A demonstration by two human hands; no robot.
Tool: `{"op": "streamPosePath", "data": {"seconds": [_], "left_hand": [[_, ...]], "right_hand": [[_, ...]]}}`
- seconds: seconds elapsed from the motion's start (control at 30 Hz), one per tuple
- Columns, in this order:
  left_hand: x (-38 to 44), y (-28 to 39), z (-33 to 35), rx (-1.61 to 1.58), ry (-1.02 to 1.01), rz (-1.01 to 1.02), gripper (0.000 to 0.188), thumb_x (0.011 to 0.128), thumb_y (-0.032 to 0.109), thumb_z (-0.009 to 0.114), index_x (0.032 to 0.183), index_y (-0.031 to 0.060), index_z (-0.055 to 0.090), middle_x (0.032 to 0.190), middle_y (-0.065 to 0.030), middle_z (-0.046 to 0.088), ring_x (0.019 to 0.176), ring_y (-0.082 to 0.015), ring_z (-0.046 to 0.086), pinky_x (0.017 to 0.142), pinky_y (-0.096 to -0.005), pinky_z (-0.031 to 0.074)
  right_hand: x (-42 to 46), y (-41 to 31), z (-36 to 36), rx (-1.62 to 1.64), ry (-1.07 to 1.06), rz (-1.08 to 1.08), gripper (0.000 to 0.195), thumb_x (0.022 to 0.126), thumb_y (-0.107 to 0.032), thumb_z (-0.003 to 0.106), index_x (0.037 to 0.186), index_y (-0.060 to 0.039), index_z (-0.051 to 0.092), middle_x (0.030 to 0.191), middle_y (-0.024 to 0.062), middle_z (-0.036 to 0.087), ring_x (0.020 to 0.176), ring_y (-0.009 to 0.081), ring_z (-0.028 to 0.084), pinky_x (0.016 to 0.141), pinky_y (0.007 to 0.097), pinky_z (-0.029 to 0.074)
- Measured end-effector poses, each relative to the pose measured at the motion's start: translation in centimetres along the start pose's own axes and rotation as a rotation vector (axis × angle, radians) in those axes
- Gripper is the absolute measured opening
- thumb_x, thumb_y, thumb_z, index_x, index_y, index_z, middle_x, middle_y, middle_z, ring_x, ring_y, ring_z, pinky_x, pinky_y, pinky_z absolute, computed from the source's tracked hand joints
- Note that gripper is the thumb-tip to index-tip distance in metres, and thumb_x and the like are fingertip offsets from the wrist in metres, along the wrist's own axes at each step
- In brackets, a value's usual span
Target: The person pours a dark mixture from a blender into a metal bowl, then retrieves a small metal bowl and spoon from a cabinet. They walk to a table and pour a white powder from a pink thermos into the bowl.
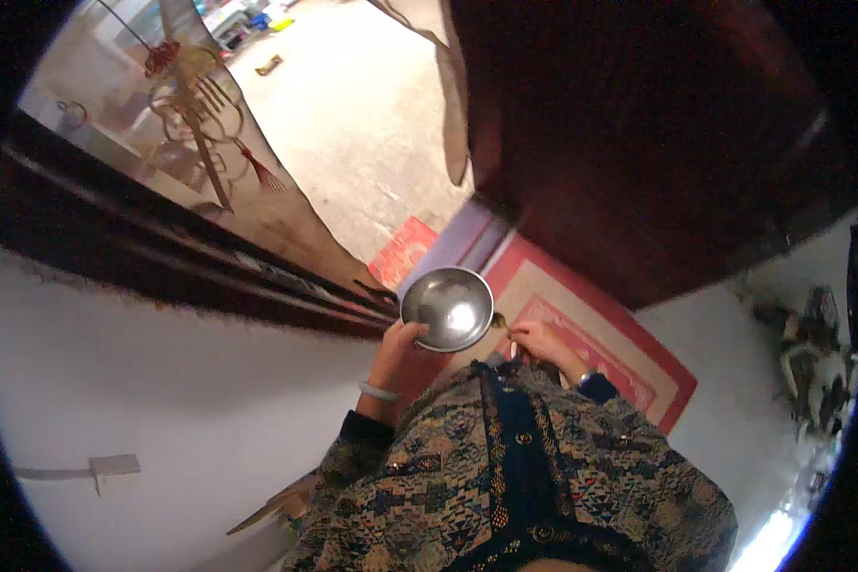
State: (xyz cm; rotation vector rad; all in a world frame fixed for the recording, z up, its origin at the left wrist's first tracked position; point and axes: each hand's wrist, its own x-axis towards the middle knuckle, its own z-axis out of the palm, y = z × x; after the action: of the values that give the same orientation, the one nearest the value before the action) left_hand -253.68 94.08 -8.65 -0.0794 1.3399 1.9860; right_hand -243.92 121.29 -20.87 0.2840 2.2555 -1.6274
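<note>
A shiny stainless steel bowl (447,304) is in my left hand (395,357), thumb over its near rim. Its inside faces up, and I see only bare metal with a bright reflection in it. To the right of the bowl, my right hand (547,342) has its fingers closed on a small brownish object (499,320). This object points toward the bowl's right side and is too small and blurred to name. My patterned jacket (443,457) fills the lower part of the view.
A red and beige rug (593,314) lies before me at a doorway with a raised threshold (465,232). Another red mat (404,250) lies beyond it. A dark door panel (615,143) stands at right, a white wall (186,386) at left. Outside is bright concrete ground (322,121).
</note>
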Motion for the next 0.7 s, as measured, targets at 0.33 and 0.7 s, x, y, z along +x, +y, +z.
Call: {"op": "streamPosePath", "data": {"seconds": [0.33, 0.7], "left_hand": [[11.7, 10.4, -0.9, 0.036, 0.297, 0.309, 0.02, 0.087, 0.012, 0.054, 0.101, -0.002, 0.057, 0.097, -0.0096, 0.063, 0.088, -0.02, 0.064, 0.07, -0.0349, 0.057], [17.1, 12.0, -3.6, -0.09, 0.63, 0.363, 0.015, 0.084, 0.005, 0.056, 0.096, -0.0027, 0.061, 0.096, -0.0078, 0.064, 0.084, -0.0141, 0.061, 0.079, -0.0255, 0.049]], "right_hand": [[23.9, -9.9, -10.6, 0.044, -0.263, 0.04, 0.02, 0.09, -0.017, 0.054, 0.088, -0.0008, 0.064, 0.062, 0.0065, 0.061, 0.046, 0.0138, 0.058, 0.039, 0.0275, 0.044], [41.0, -24.4, -18.5, -0.025, -0.327, -0.34, 0.024, 0.089, -0.018, 0.049, 0.093, -0.0011, 0.064, 0.065, 0.0067, 0.061, 0.047, 0.015, 0.06, 0.038, 0.0285, 0.046]]}}
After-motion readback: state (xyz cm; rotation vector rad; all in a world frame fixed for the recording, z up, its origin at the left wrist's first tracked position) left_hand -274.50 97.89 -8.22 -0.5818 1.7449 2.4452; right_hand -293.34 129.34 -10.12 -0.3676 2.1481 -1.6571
